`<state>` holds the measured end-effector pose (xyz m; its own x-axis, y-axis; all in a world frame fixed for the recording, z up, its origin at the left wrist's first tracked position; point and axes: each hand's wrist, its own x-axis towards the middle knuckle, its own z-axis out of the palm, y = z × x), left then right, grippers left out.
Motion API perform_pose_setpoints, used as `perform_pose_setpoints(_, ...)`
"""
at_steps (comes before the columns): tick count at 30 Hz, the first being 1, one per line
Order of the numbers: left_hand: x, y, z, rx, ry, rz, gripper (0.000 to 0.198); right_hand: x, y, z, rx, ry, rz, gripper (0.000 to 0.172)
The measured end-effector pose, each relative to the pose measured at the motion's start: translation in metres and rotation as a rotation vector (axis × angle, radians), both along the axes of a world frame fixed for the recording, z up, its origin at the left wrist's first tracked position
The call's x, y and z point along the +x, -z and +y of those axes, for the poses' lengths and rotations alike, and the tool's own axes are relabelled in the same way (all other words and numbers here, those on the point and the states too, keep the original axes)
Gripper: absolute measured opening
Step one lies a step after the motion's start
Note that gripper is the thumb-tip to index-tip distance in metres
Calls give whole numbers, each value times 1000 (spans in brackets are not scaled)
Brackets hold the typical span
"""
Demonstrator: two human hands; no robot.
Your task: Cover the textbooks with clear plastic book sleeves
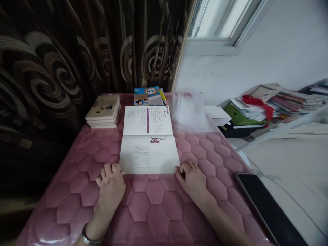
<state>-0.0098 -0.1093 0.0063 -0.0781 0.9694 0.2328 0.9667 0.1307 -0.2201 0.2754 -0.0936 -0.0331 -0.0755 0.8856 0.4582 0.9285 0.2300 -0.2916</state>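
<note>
Fingers (189, 166) at book's (148, 139) near corners

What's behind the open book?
Behind the open book: a blue book, something yellow poking from under it, then the curtain. The yellow thing is mostly covered; the curtain hides what's beyond.

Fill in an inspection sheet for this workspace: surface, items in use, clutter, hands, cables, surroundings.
Surface: pink hexagon-patterned tabletop.
Items in use: open book, lying flat.
Clutter: book stack left, blue-covered book beyond, translucent plastic right, dark-screened device at the tabletop's right edge.
Hands: left hand and right hand curled at the book's near corners; grip unclear.
Cables: thin cable beyond the tabletop's right edge.
Surroundings: dark curtain, window, white wall, piled papers right.
</note>
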Motion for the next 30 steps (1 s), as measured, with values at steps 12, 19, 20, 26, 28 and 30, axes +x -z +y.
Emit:
perform_pose_setpoints(12,8,-12,25,-264,622,44,48,-1,3,-1,-56,39,-35,29)
perform_pose_setpoints(19,10,3,5,-261,570,-35,58,-1,0,-1,-98,41,-33,26)
perform_pose_setpoints(20,10,6,1,-267,569,-66,56,-1,0,-1,-97,45,-36,26)
perform_pose_setpoints(26,14,9,-17,-260,626,-223,87,-2,-3,-2,-91,54,-73,27)
perform_pose_setpoints(28,15,8,-18,-261,624,-239,88,-2,-4,-2,-87,49,-69,26)
perform_pose_setpoints(30,15,9,-19,-266,617,-248,87,-2,-3,-2,-82,46,-64,25)
